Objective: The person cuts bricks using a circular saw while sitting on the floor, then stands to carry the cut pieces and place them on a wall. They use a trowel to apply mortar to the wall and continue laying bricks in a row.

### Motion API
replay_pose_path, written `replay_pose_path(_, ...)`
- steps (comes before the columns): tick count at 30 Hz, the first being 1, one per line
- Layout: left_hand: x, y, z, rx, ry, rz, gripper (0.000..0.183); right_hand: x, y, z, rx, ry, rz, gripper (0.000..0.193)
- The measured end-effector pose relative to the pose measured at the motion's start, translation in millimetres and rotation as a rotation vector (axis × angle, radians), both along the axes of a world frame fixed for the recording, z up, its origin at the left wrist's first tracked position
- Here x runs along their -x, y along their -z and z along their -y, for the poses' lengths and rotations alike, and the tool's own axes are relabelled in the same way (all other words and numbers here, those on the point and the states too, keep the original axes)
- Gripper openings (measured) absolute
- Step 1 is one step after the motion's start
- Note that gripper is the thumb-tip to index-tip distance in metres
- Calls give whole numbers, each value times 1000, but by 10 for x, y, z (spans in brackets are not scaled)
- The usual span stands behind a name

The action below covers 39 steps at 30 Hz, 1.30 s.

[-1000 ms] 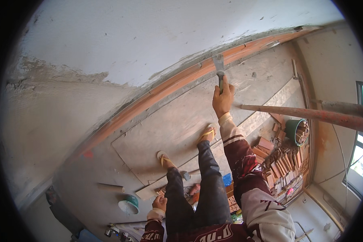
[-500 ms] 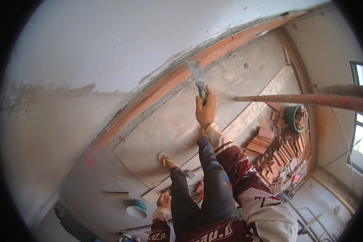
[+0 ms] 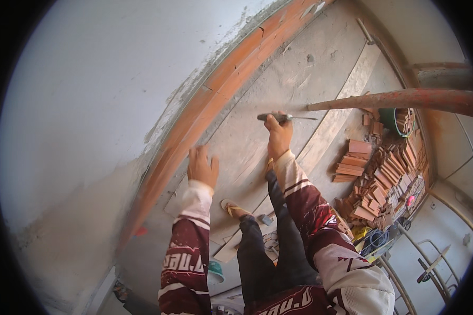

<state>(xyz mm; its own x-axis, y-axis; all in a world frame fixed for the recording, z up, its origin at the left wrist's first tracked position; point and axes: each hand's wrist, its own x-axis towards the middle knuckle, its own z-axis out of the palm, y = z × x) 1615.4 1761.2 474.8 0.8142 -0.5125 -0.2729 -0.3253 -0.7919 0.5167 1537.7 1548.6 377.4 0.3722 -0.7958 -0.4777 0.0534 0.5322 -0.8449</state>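
My right hand (image 3: 280, 138) grips a putty knife (image 3: 269, 117) by its dark handle. The blade points right and is seen nearly edge-on. My left hand (image 3: 202, 168) is raised with its fingers stretched out and nothing in it, close to a band of orange tiles (image 3: 223, 84) along the foot of the wall. Whether its fingertips touch the tiles I cannot tell. Above the band, the pale wall (image 3: 105, 79) has a rough grey mortar edge.
A reddish pole (image 3: 394, 101) slants in from the right over a plank (image 3: 347, 86). Stacked orange tiles (image 3: 383, 184) lie at right beside a green bucket (image 3: 388, 119) of tile pieces. A metal frame (image 3: 402, 273) stands lower right; a green bowl (image 3: 216, 269) sits near my left sleeve.
My left hand has risen from beside my leg to the tile band. My right hand has turned the putty knife from pointing at the wall to pointing right. The view has shifted.
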Motion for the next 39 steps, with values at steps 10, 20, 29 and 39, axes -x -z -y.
replay_pose_path(10, -1105, 201, 1076, -19, 10, 484, 39, -1012, -143, 586, -439, 241, 331, 28)
replay_pose_path(20, -1110, 278, 1222, 1, -186, 393, 26, -1496, -201, 600, -543, 574, 326, 22)
replay_pose_path(29, -1121, 352, 1224, 36, -185, 434, 26, -1608, -118, 569, -564, 447, 332, 11)
replay_pose_path(39, -1108, 421, 1200, 77, -153, 530, 28, -1595, -227, 700, -506, 400, 371, 11)
